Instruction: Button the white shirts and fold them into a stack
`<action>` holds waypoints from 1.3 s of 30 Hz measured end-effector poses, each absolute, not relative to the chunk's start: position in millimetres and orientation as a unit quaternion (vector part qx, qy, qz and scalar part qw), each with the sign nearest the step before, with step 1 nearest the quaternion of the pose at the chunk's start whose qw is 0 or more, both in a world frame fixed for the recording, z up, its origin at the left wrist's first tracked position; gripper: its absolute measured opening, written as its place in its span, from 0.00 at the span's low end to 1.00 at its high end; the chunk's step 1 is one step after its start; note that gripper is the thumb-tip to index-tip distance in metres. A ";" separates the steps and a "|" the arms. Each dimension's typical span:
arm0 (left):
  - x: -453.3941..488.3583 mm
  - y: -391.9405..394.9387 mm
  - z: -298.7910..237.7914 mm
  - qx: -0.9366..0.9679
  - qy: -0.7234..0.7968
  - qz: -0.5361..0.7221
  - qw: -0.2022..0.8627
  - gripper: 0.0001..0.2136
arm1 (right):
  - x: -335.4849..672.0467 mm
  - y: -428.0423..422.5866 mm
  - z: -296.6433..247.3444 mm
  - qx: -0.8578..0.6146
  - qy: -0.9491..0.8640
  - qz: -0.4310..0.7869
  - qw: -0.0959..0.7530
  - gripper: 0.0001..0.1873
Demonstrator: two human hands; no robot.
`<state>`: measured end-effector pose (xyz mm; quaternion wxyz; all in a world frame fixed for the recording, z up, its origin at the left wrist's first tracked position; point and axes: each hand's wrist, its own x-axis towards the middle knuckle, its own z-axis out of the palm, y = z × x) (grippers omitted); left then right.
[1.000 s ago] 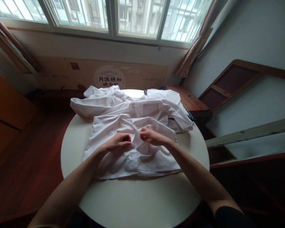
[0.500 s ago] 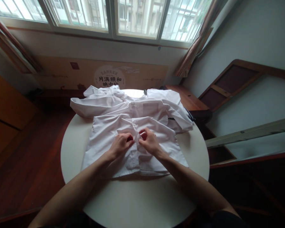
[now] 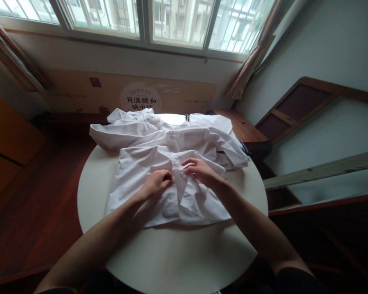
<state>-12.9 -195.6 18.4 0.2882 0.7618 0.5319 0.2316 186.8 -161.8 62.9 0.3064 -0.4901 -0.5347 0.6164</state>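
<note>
A white long-sleeved shirt (image 3: 138,163) lies spread with its hem toward me, its front edges parted a little below the middle. My left hand (image 3: 158,181) is closed, pinching the shirt's left front edge near the centre line. My right hand (image 3: 200,170) grips the right front edge between thumb and fingers, with the index finger partly extended. Below the right hand the cloth is lifted and creased. Small buttons are too faint to make out clearly.
The shirt rests on a round white table (image 3: 178,257). More white cloth with dark trim (image 3: 211,121) lies at the far right. Behind stand a wooden bench (image 3: 247,128), a printed cardboard panel (image 3: 178,96) and a window. A wooden rail (image 3: 325,169) runs along the right.
My right hand has moved up and to the right, drawing the right front panel aside and wrinkling it. My left hand stays nearly where it was.
</note>
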 end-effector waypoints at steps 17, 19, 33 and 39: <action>-10.4 -200.9 17.5 0.771 0.557 0.206 0.232 0.09 | 142.6 -201.2 8.9 -0.556 -0.579 0.407 0.435 0.07; -10.9 -199.7 19.2 0.759 0.557 0.214 0.262 0.09 | 141.2 -199.4 2.2 -0.556 -0.513 0.475 0.451 0.09; -15.2 -193.3 21.0 0.716 0.550 0.237 0.360 0.11 | 141.9 -200.4 3.3 -0.523 -0.398 0.573 0.490 0.15; -13.7 -194.4 24.2 0.714 0.565 0.218 0.350 0.13 | 144.4 -200.7 2.8 -0.519 -0.455 0.555 0.465 0.07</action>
